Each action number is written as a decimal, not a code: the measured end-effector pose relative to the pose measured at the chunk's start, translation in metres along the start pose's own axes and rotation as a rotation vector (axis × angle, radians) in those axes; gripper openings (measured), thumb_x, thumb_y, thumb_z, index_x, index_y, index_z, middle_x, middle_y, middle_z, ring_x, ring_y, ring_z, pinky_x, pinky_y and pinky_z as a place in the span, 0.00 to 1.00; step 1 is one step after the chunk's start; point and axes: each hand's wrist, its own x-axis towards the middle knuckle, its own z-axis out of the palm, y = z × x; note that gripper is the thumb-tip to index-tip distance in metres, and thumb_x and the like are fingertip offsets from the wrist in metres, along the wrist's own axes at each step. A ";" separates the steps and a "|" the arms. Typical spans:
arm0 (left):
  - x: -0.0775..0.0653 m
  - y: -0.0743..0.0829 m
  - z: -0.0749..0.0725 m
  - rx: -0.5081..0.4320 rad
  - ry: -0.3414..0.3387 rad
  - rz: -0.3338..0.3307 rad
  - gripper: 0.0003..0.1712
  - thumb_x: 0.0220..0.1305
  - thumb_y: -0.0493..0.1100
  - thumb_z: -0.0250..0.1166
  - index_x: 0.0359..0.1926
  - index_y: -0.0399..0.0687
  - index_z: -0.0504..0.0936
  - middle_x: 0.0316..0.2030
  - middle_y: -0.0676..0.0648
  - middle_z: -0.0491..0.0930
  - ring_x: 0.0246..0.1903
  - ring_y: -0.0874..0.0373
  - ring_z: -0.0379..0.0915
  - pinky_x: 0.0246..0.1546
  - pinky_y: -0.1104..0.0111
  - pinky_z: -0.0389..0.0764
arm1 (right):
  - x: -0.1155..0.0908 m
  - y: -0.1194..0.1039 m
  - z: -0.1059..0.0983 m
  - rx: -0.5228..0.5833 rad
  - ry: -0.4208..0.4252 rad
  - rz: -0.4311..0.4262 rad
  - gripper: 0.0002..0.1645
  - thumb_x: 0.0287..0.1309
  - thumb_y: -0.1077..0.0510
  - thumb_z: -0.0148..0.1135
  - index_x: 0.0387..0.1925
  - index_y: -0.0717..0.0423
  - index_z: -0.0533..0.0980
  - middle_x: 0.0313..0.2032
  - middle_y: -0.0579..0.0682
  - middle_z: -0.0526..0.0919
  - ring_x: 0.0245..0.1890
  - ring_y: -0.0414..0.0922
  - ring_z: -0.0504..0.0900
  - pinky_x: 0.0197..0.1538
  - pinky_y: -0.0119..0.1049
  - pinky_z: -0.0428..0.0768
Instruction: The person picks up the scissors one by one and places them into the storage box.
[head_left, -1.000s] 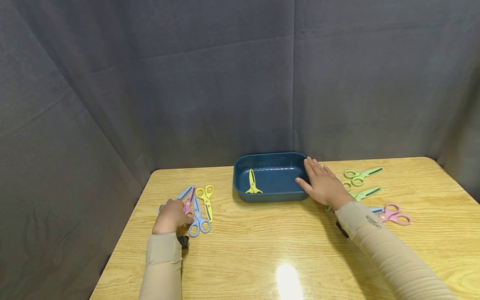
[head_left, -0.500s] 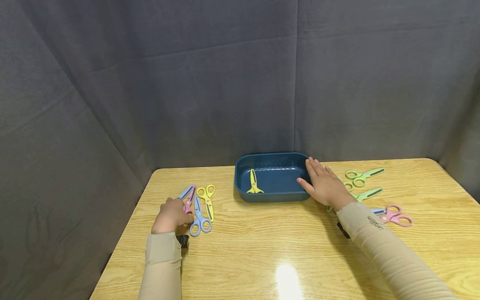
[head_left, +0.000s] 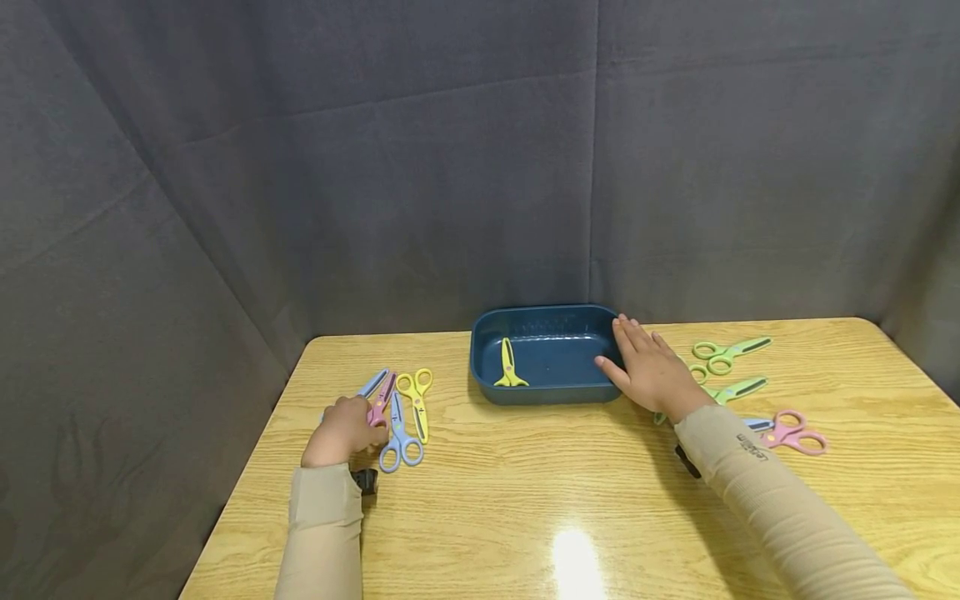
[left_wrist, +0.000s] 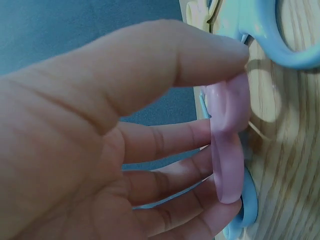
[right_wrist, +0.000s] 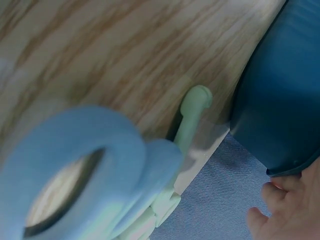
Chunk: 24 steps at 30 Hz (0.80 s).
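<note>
My left hand is at the left cluster of scissors. In the left wrist view its thumb and fingers grip the handles of the pink scissors, whose blades lean away from me. Blue scissors lie partly hidden under that hand; another blue pair and a yellow pair lie just right of it. With fingers straight, my right hand rests on the right rim of the dark blue bin. Yellow scissors lie in the bin's left part.
Right of the bin lie green scissors and another green pair, partly hidden by my right hand. Pink scissors lie near my right forearm, by a blue pair partly covered by the sleeve. A grey curtain hangs behind the table.
The head view has shifted very slightly. Around the pink scissors my left hand has barely moved; the pink blades have turned a little. The right hand stays on the bin's rim.
</note>
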 end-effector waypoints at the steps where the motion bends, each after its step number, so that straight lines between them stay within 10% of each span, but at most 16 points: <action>1: 0.000 0.000 0.000 -0.007 -0.003 -0.005 0.14 0.51 0.41 0.68 0.20 0.43 0.71 0.27 0.42 0.71 0.33 0.43 0.66 0.34 0.57 0.67 | 0.000 0.000 0.000 -0.001 0.001 0.000 0.51 0.77 0.33 0.38 0.79 0.67 0.41 0.79 0.65 0.40 0.79 0.62 0.41 0.77 0.60 0.40; 10: -0.001 0.001 -0.001 -0.030 0.029 0.003 0.13 0.52 0.41 0.67 0.24 0.42 0.70 0.31 0.40 0.70 0.35 0.41 0.64 0.37 0.55 0.67 | 0.000 0.000 0.000 0.008 0.007 -0.009 0.51 0.77 0.33 0.37 0.79 0.68 0.42 0.79 0.65 0.40 0.79 0.62 0.41 0.76 0.60 0.40; 24: 0.005 0.005 0.007 -0.084 0.265 0.081 0.21 0.51 0.39 0.70 0.43 0.26 0.82 0.33 0.37 0.80 0.36 0.41 0.74 0.38 0.53 0.74 | 0.000 0.000 0.000 0.002 0.010 -0.008 0.50 0.77 0.34 0.38 0.79 0.68 0.42 0.79 0.65 0.41 0.78 0.62 0.42 0.76 0.61 0.41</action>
